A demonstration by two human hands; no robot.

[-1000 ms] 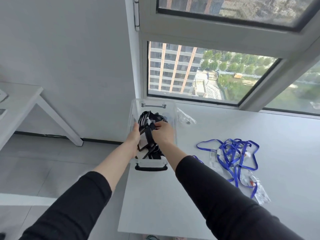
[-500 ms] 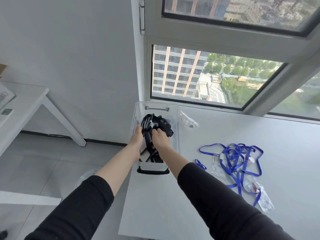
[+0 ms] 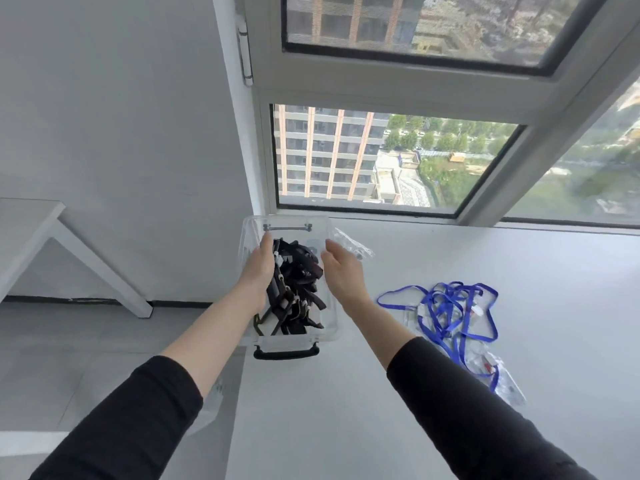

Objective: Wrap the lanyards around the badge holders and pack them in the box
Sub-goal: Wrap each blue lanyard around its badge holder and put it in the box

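While two hands reach out over the far left corner of the white table (image 3: 346,410), one clear plastic box (image 3: 289,342) stands there between them, its black handle (image 3: 286,353) at the near end and a second, grey one at the far end. Inside the box lies a heap of black lanyards (image 3: 298,282) wound into bundles, too tangled to count.

The left hand (image 3: 259,268) is inside the box with straight fingers, palm turned toward the heap and lying along its left side, seemingly touching it. The right hand (image 3: 343,275) is open too, fingers relaxed and palm facing left. It holds nothing, hovers over the box's right wall, and stands just apart from the black bundles.

To the right of the box, well apart from both hands, one loose tangle of blue lanyards (image 3: 446,299) lies on the table with several clear badge holders (image 3: 507,389) among the straps; the exact number cannot be told. One crumpled clear plastic bag (image 3: 349,242) lies just beyond the right fingertips. A second white table (image 3: 24,220) stands at far left, and a window (image 3: 381,157) lies beyond.
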